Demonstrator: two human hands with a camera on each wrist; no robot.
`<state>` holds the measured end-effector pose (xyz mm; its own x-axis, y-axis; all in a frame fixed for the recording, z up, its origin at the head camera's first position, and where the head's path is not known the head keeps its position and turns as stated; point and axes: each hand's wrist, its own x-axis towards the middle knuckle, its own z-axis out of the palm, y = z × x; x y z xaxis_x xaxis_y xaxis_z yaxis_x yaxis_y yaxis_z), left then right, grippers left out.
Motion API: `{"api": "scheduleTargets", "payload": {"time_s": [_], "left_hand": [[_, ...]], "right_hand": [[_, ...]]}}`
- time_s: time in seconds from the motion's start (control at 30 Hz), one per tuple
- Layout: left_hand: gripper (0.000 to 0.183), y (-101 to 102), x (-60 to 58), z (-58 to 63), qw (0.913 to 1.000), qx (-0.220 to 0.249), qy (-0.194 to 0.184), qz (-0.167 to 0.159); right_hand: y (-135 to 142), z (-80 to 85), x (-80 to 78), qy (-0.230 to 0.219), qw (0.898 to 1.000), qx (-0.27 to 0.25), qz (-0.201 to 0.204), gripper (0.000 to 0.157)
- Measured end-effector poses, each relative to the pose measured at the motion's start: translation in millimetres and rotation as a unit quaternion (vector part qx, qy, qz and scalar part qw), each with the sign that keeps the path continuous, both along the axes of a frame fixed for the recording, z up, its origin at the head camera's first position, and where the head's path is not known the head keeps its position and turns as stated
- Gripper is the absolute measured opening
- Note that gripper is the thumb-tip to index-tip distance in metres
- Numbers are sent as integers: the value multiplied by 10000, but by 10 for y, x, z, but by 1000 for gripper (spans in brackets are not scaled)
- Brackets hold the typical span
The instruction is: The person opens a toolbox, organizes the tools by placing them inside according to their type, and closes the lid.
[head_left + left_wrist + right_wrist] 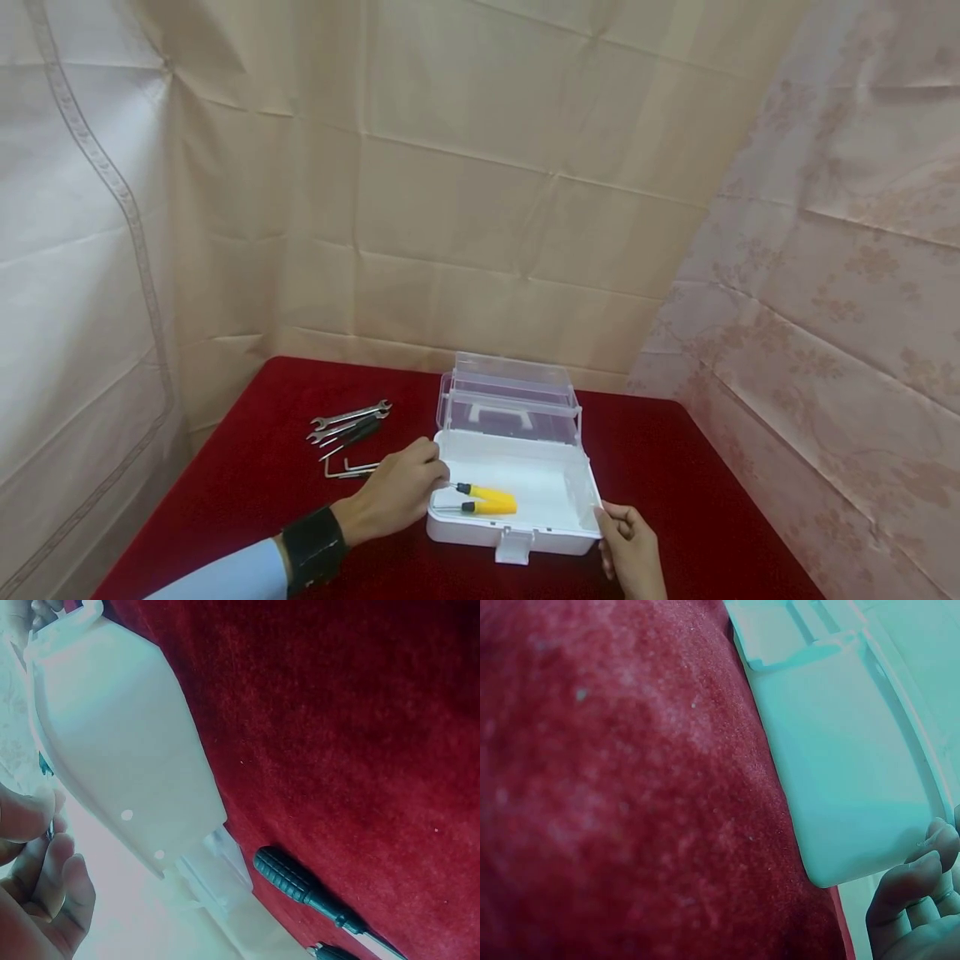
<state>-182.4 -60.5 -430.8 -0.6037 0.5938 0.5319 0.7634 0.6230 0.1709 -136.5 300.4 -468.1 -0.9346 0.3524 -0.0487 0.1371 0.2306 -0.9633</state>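
Observation:
A white toolbox with a raised clear lid stands on the red cloth. Over its left rim, my left hand pinches the thin metal shaft of a yellow-handled screwdriver, whose handle points into the box. A second yellow-handled screwdriver lies just in front of it inside the box. In the left wrist view, thumb and fingers of the left hand meet on the shaft. My right hand grips the box's front right corner, its fingertips curled at the rim.
Left of the box lie several wrenches, a black-handled screwdriver and hex keys. The front latch hangs down. Behind the red-covered table hangs a beige curtain, with patterned cloth on the right.

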Motion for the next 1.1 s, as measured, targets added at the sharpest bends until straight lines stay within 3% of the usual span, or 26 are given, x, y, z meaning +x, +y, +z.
{"api": "scheduleTargets", "payload": {"time_s": [0.17,0.43,0.6,0.73,0.87,0.97,1.1], "left_hand": [[10,17,11,-10,9997,-65,-109,-185],[15,4,21,-20,9953,-221,-615,-719],[13,-42,-2,-16,9942,153,-811,-694],[13,-181,-71,-10,9962,472,-690,-235],[8,-473,-229,-21,9962,366,-444,649],[5,-779,-391,-77,9897,166,-477,1337],[17,-1185,-574,-214,9751,-287,-626,2106]], "right_hand": [[1,-3,2,-17,10000,8,-1,47],[3,-11,6,-64,10000,68,-24,49],[9,-20,21,-10,10000,55,7,55],[22,-35,25,-7,10000,26,13,55],[22,-34,13,-63,10000,27,-37,51],[17,-25,-1,-101,9999,34,-79,48],[27,-12,-8,-130,9999,14,-19,48]]}}
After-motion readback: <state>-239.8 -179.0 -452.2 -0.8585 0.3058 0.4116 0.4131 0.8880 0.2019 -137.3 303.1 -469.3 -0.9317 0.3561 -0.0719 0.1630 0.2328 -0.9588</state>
